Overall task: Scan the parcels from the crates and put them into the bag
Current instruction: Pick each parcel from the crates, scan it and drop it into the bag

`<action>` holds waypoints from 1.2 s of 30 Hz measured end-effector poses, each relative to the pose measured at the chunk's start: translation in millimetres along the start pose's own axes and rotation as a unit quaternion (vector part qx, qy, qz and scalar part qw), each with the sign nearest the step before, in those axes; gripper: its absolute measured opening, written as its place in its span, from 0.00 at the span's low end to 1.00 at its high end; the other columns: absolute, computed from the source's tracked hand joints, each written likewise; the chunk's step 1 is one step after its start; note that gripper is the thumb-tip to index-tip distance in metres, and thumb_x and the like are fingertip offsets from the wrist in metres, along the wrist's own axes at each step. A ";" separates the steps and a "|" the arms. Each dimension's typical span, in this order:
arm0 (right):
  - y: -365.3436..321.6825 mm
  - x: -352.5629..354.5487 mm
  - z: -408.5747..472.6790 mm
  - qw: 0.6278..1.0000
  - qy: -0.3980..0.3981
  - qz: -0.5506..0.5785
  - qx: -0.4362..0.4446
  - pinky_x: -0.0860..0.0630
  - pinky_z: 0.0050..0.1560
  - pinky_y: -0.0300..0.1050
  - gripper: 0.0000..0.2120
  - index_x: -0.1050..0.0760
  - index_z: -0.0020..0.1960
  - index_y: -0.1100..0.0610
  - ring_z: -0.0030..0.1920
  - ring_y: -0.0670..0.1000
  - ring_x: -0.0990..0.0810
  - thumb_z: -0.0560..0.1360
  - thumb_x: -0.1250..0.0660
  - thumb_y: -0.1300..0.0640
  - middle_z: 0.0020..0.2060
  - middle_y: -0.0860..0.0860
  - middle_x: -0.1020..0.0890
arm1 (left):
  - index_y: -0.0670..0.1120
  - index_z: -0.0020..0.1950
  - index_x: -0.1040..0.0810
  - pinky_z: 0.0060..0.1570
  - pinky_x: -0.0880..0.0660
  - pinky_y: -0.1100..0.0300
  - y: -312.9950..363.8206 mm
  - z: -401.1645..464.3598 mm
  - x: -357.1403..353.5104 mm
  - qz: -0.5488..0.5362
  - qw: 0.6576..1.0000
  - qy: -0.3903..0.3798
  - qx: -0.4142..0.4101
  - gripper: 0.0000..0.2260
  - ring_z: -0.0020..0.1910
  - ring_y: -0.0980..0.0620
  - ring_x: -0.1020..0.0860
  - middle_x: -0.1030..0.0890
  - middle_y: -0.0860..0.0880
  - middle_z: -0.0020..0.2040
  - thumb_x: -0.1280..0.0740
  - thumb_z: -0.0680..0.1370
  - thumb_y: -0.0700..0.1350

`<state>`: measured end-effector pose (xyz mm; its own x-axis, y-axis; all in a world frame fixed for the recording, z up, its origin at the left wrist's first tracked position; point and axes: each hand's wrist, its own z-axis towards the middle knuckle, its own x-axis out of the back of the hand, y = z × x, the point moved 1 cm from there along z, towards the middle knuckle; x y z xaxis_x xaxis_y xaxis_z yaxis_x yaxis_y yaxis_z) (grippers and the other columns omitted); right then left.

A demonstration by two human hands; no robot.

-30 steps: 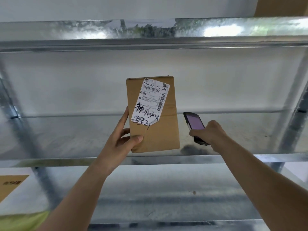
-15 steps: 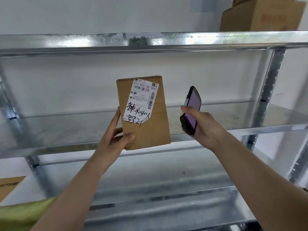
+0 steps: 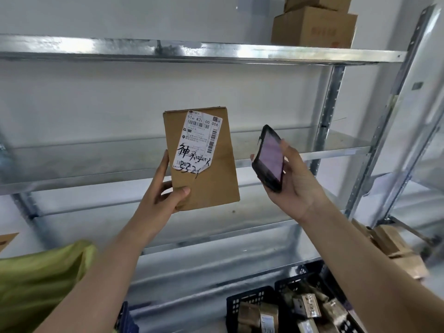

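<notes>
My left hand [image 3: 165, 195] grips the lower left corner of a flat brown cardboard parcel [image 3: 211, 183] and holds it upright in front of the metal shelving. A white shipping label [image 3: 198, 143] with barcodes and black handwriting faces me. Just right of the parcel, my right hand [image 3: 295, 186] holds a black handheld scanner [image 3: 270, 157], its lit screen turned toward me. A yellow-green bag [image 3: 40, 282] lies at the lower left. Dark blue crates [image 3: 249, 301] with several small parcels sit at the bottom right.
Galvanised metal shelves [image 3: 192, 50] span the view, with an upright post [image 3: 329, 111] on the right. Stacked cardboard boxes [image 3: 314, 25] stand on the top shelf. More cardboard pieces [image 3: 394, 246] lie at the right. A brown box corner [image 3: 6, 239] shows at the far left.
The right hand lifted the scanner from the shelf level and turned it upright, screen toward me. The view shifted so the crates and more of the bag came into sight.
</notes>
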<state>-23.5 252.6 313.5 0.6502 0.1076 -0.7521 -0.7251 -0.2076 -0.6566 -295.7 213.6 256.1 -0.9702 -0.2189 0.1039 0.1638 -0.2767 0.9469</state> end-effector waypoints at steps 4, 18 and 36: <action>-20.8 22.8 -39.8 0.999 -0.036 0.039 -0.009 0.15 0.55 0.47 0.31 0.22 0.72 0.60 0.56 0.56 0.12 0.75 0.24 0.45 0.63 0.58 0.15 | 0.77 0.79 0.44 0.56 0.17 0.58 11.9 -31.5 -29.5 0.007 1.000 0.007 0.002 0.38 0.58 0.53 0.14 0.18 0.51 0.65 0.30 0.83 0.44; -100.0 100.8 -158.5 0.978 -0.176 0.016 -0.107 0.25 0.67 0.65 0.28 0.22 0.74 0.57 0.59 0.68 0.20 0.83 0.41 0.42 0.70 0.65 0.21 | 0.87 0.71 0.53 0.68 0.22 0.46 63.0 -119.1 -150.5 0.040 0.998 0.025 -0.049 0.38 0.65 0.51 0.18 0.23 0.52 0.72 0.35 0.86 0.47; -140.5 84.5 -209.7 0.950 -0.121 -0.244 -0.150 0.21 0.51 0.58 0.26 0.13 0.58 0.61 0.45 0.66 0.16 0.80 0.37 0.40 0.56 0.67 0.15 | 0.82 0.75 0.62 0.60 0.27 0.75 99.3 -122.7 -158.9 0.212 0.968 -0.045 -0.123 0.38 0.68 0.71 0.29 0.38 0.80 0.73 0.37 0.85 0.54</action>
<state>180.8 86.9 354.1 0.7945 0.4757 -0.3775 -0.2296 -0.3403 -0.9119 -103.4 106.0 296.2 -0.8159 -0.2817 0.5049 0.5782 -0.3960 0.7134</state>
